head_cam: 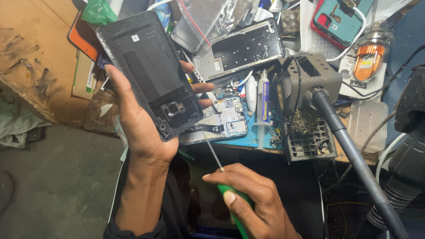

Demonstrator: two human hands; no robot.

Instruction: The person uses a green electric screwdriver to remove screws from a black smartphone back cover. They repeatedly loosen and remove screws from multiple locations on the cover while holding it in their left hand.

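Observation:
My left hand (137, 124) grips a black phone back cover (148, 73), inner side up, tilted, with its camera cutouts at the lower end. My right hand (252, 203) is shut on a green-handled screwdriver (230, 197); its thin metal shaft points up toward the cover's lower edge. Just behind the cover, an opened phone with its circuit board exposed (226, 121) lies on a blue mat (261, 132).
A second stripped phone frame (243, 48) lies further back. A white syringe tube (263, 99), a soldering-iron stand with brass wool (310, 128), a hot-air hose (354, 155), a cased teal phone (341, 20) and cables crowd the bench. Grey floor lies to the left.

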